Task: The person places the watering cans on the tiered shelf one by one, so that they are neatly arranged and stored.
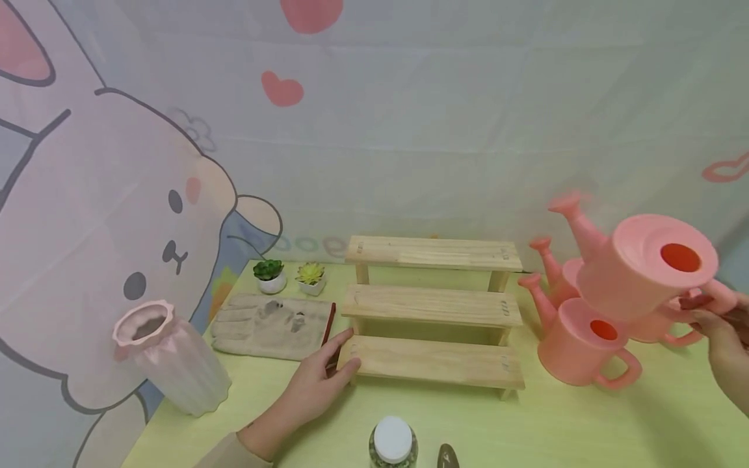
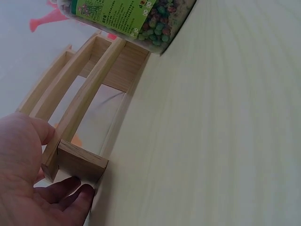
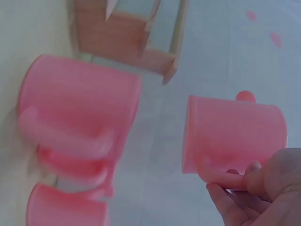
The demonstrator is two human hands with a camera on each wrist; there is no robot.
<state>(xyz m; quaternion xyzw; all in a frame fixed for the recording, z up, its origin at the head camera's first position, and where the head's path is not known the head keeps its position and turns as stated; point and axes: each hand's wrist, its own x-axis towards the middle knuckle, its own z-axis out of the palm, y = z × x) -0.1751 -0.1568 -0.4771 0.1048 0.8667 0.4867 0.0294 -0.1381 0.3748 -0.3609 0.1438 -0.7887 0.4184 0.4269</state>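
On the right of the head view, my right hand (image 1: 725,344) holds a pink watering can (image 1: 620,273) by its handle. It is raised above the table, its spout up to the left. The right wrist view shows my fingers and thumb curled round that handle (image 3: 225,180). Below and behind the raised can stand more pink watering cans (image 1: 576,348), partly hidden. My left hand (image 1: 313,387) grips the left end of the lowest step of a three-tier wooden stand (image 1: 430,361). In the left wrist view, the thumb lies over the board and the fingers (image 2: 75,200) curl by its end.
Left of the stand lie grey work gloves (image 1: 251,328), with two small potted succulents (image 1: 271,276) behind. A pink fluted vase (image 1: 181,364) stands at far left. At the front are a white-lidded jar (image 1: 393,441) of coloured pellets and a dark object (image 1: 447,457), partly cut off.
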